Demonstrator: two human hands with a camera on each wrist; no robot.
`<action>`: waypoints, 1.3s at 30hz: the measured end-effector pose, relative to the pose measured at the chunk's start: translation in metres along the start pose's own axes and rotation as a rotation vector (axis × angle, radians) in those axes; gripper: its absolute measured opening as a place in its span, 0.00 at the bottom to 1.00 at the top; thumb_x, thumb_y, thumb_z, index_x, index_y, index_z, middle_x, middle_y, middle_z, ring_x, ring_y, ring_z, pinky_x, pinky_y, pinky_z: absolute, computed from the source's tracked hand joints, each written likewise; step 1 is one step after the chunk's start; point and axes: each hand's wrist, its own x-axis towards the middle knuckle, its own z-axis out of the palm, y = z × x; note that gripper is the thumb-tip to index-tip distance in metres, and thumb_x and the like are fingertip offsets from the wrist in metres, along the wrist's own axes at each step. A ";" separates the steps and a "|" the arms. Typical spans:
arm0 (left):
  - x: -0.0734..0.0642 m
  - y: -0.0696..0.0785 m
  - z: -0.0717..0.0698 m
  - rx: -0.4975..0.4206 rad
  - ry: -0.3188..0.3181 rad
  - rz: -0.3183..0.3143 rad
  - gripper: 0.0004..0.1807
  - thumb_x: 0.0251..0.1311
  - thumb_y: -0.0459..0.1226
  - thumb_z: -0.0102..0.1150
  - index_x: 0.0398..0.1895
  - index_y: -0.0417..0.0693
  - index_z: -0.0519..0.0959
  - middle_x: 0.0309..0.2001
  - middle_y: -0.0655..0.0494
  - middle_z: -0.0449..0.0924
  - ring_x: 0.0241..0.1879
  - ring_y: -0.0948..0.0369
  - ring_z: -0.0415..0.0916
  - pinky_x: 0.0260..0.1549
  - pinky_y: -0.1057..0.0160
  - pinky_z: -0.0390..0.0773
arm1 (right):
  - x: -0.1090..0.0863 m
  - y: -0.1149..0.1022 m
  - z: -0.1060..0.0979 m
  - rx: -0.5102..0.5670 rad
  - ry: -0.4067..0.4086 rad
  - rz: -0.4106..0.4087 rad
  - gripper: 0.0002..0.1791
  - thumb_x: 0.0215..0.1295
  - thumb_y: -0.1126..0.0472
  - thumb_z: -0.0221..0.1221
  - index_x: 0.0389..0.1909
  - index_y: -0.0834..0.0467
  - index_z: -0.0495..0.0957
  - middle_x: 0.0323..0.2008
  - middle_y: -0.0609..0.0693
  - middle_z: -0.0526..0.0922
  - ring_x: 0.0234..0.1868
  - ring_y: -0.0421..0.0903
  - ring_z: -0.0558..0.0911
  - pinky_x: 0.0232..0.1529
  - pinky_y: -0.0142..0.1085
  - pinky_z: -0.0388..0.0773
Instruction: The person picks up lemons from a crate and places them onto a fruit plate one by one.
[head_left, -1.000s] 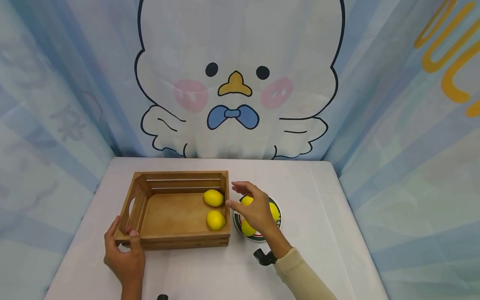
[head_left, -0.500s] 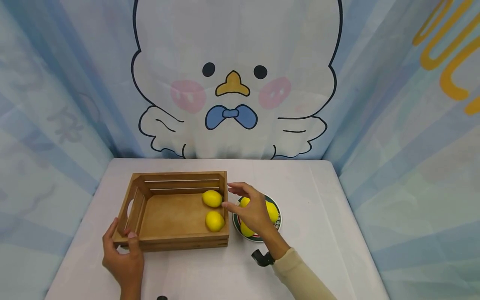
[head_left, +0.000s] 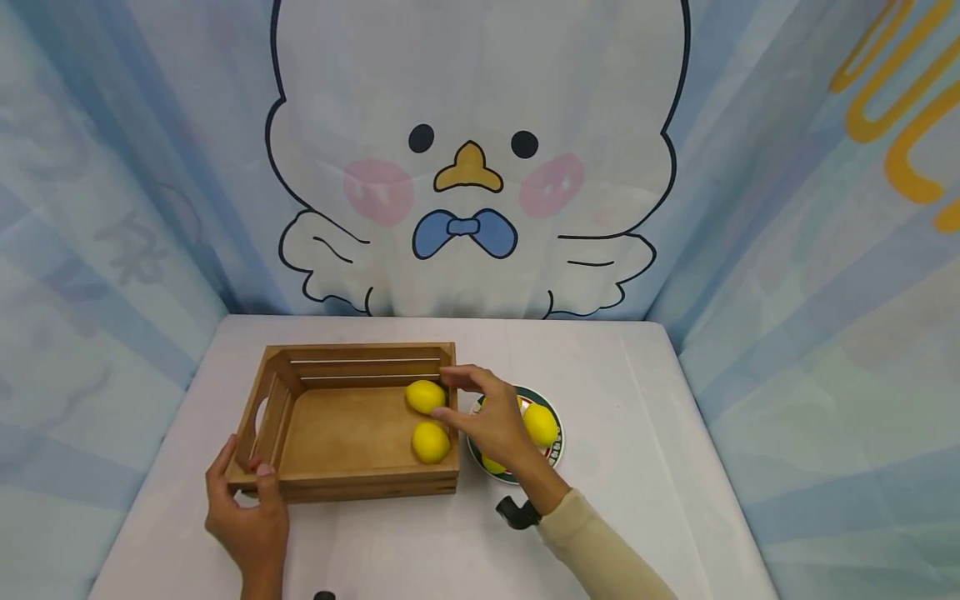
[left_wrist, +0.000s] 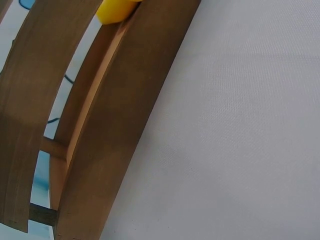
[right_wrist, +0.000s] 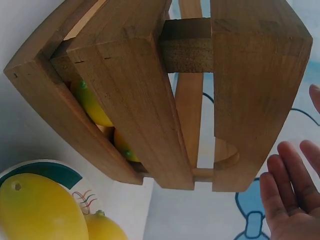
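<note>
A wooden crate stands on the table in the head view, with two lemons by its right wall. My left hand grips the crate's front left corner, thumb over the rim. My right hand reaches over the crate's right wall, thumb and fingers spread apart and holding nothing. Its thumb tip is right at the farther lemon. Straight fingers of that hand show beside the slatted crate end in the right wrist view. Under the right hand, a dark-rimmed plate bears more lemons, partly hidden by the hand.
The white-covered table extends right of the plate and in front of the crate. Printed curtains hang along its back and both sides. A black wrist mount sits at the right wrist, beside the beige sleeve.
My right hand has moved left from above the plate to over the crate's right wall, uncovering more of a lemon on the plate. The left hand keeps its hold on the crate.
</note>
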 end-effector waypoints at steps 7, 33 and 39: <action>0.000 -0.001 -0.001 0.017 -0.019 -0.007 0.33 0.65 0.29 0.61 0.73 0.61 0.78 0.64 0.52 0.85 0.48 0.71 0.80 0.52 0.79 0.72 | 0.005 -0.003 0.002 -0.053 -0.028 -0.036 0.32 0.61 0.51 0.77 0.66 0.46 0.81 0.58 0.46 0.87 0.61 0.42 0.84 0.68 0.45 0.79; 0.002 -0.002 -0.003 0.040 -0.026 -0.007 0.33 0.67 0.30 0.59 0.74 0.62 0.76 0.66 0.54 0.83 0.49 0.69 0.80 0.52 0.80 0.72 | 0.044 -0.012 0.004 -0.235 -0.335 -0.136 0.32 0.61 0.56 0.76 0.67 0.51 0.80 0.61 0.48 0.86 0.61 0.45 0.84 0.67 0.42 0.79; 0.002 -0.002 -0.001 0.041 -0.019 -0.005 0.33 0.66 0.28 0.60 0.74 0.58 0.77 0.66 0.52 0.84 0.48 0.72 0.79 0.50 0.81 0.71 | 0.058 -0.013 0.003 -0.287 -0.458 -0.164 0.32 0.62 0.57 0.76 0.68 0.55 0.79 0.63 0.51 0.85 0.64 0.51 0.83 0.68 0.45 0.78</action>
